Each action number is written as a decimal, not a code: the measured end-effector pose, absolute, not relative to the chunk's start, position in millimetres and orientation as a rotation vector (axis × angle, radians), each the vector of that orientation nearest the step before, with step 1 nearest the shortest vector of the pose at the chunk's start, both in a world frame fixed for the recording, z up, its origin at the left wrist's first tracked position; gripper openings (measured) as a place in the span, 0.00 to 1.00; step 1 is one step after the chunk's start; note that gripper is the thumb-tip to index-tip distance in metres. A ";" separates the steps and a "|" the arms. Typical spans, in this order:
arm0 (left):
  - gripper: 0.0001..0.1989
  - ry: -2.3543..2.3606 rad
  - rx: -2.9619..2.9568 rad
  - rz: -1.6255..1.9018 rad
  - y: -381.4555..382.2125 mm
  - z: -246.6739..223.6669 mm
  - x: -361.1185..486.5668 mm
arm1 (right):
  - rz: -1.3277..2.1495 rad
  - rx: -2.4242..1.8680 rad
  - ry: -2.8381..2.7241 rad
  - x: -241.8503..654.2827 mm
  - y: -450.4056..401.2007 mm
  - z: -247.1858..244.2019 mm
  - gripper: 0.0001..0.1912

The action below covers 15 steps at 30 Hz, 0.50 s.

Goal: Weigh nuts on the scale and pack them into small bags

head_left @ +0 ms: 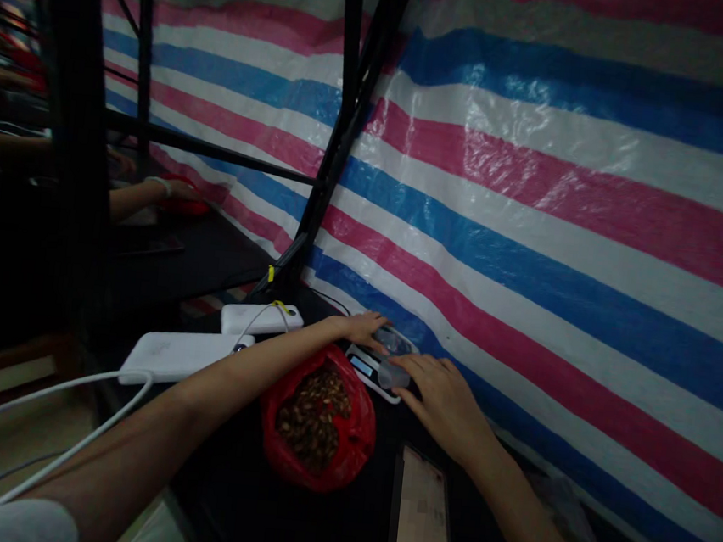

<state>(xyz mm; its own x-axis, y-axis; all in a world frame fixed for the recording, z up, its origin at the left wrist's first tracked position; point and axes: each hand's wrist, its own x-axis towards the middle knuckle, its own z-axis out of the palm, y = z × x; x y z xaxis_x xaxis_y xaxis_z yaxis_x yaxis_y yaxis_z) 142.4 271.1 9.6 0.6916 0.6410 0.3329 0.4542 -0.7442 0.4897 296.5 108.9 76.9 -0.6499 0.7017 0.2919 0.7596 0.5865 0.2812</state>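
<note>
A small white scale (362,366) with a lit display rests on the black surface near the striped sheet. My left hand (365,328) reaches to its far side, touching a clear plastic container (394,340); whether its fingers grip it I cannot tell. My right hand (436,389) has its fingers closed around a small translucent cup (393,375) at the right end of the scale. Just in front of the scale is an open red plastic bag (357,449) with many small brown pieces (312,420) inside.
Two white power banks (180,354) with cables lie left of the bag. A phone (424,516) lies at the front right. Black metal posts (330,166) stand before the striped sheet (533,219). Another person's arm (142,199) shows at the left.
</note>
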 end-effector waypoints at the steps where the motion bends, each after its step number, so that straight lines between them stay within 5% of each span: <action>1: 0.31 0.879 2.566 0.811 259.7 13.8 135.7 | -0.508 -1.207 -2.684 290.3 104.0 70.5 0.15; 6: 0.18 1.123 2.566 1.114 176.3 44.1 73.4 | -0.350 -1.084 -2.750 259.4 97.7 42.6 0.15; 15: 0.32 1.785 2.229 0.481 40.7 -9.0 13.5 | -0.830 -1.053 -2.940 223.0 142.2 9.8 0.13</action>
